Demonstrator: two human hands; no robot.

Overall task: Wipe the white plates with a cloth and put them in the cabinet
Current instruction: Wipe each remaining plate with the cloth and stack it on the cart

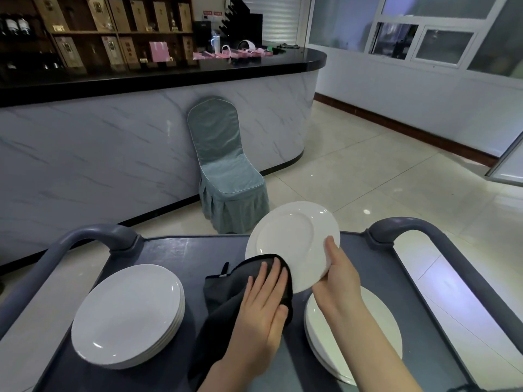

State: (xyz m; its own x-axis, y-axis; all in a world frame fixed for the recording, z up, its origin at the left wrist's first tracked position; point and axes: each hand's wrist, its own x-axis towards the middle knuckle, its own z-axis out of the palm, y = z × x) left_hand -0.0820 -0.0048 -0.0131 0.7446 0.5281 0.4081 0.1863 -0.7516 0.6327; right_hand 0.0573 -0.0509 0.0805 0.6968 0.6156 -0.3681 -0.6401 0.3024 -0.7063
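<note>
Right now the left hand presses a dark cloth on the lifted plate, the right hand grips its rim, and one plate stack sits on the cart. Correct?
No: the head view shows two stacks on the cart, a left stack and a right stack. The rest holds.

A restaurant: a marble-fronted bar counter (158, 131), shelves of boxed liquor (113, 29), a covered banquet chair (226, 165), a service cart (175, 250).

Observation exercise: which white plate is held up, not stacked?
The tilted plate gripped by the right hand; the left stack and right stack lie flat on the cart.
</note>
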